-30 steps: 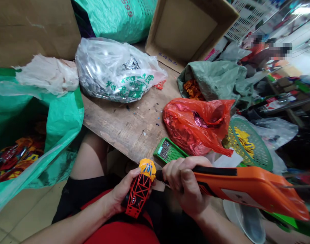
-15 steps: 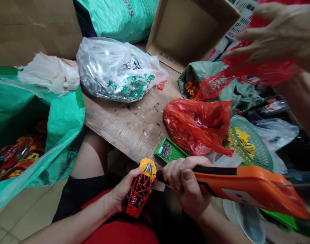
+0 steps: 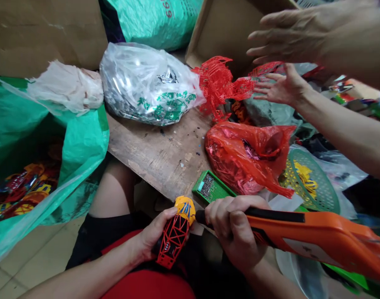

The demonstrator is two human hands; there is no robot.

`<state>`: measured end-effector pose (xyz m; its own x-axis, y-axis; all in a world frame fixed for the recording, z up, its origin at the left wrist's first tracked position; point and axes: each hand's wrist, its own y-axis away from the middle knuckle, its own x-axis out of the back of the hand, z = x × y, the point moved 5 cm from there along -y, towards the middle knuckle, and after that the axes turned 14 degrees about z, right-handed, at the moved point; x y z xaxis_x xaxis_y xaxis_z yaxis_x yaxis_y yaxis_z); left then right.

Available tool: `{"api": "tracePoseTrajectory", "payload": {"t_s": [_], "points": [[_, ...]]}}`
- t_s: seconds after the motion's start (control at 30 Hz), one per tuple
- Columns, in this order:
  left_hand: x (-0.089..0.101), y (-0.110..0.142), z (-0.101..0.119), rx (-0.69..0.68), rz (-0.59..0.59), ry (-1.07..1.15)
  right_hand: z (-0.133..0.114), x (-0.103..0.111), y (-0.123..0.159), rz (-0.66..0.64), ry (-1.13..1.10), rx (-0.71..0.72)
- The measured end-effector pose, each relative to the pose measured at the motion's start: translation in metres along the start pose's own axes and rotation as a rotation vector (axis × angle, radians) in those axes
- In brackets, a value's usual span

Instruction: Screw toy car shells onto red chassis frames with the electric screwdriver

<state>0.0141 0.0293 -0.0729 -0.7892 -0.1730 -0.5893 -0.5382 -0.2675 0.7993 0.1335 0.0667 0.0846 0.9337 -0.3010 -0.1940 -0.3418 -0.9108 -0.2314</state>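
Yellow-and-red plastic toy piece (image 3: 175, 232), its yellow end uppermost and its red lattice below, sits between the fingers and thumb of my left hand (image 3: 157, 232), above my lap and just beside the near edge of the brown wooden surface (image 3: 165, 160). My right hand (image 3: 239, 228) is clenched around a long orange tool with black trim (image 3: 317, 236); its dark tip points at the yellow end, but I cannot tell whether they touch. A small green plastic tray of tiny metal pieces (image 3: 214, 187) lies close to my right hand, with a red plastic bag of shiny pink pieces (image 3: 249, 158) beside it. Further off, red lattice pieces (image 3: 221, 85) lie against a clear plastic bag of silvery parts (image 3: 149, 85). Another person's two open hands (image 3: 285, 85) reach in from the right, near those red pieces. An open green sack (image 3: 84, 145) with colourful parts inside stands on my left.
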Motion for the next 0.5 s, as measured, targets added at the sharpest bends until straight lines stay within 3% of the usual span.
{"api": "tracePoseTrajectory", "payload": {"t_s": [0.5], "points": [[-0.0026, 0.0018, 0.0018, -0.027, -0.021, -0.019, -0.0037, -0.0013, 0.0007, 0.012, -0.076, 0.043]]}}
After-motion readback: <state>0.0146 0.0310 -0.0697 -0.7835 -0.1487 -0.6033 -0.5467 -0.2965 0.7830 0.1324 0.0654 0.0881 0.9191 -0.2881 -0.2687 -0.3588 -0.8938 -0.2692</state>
